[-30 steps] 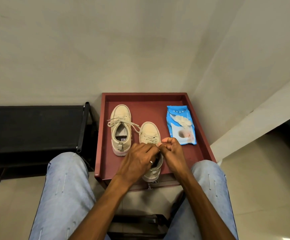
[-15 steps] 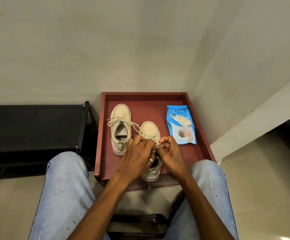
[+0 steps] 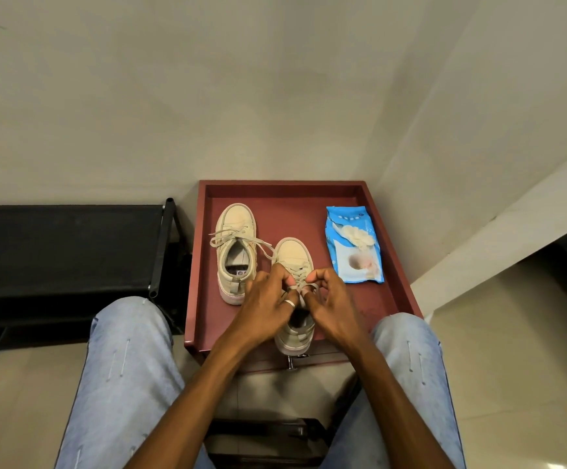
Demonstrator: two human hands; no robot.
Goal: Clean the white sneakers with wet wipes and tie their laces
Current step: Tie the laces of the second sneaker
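Observation:
Two off-white sneakers stand toe-away on a dark red tray-top table (image 3: 275, 194). The left sneaker (image 3: 236, 252) has its laces lying loose across the tongue. The right sneaker (image 3: 293, 258) sits nearer to me, its heel at the table's front edge. Over its tongue, my left hand (image 3: 268, 302), with a ring on one finger, and my right hand (image 3: 332, 302) each pinch a part of its lace (image 3: 300, 287), fingertips almost touching. My hands hide the middle of that shoe.
A blue pack of wet wipes (image 3: 354, 247) with a crumpled wipe on top lies at the table's right side. A black bench (image 3: 65, 252) stands to the left. My knees in light jeans flank the table's front. Walls close in behind and to the right.
Both hands have shifted slightly away from me along the right sneaker's tongue and reworked the lace; a small loop now shows between the fingertips. The shoes and the pack have not moved.

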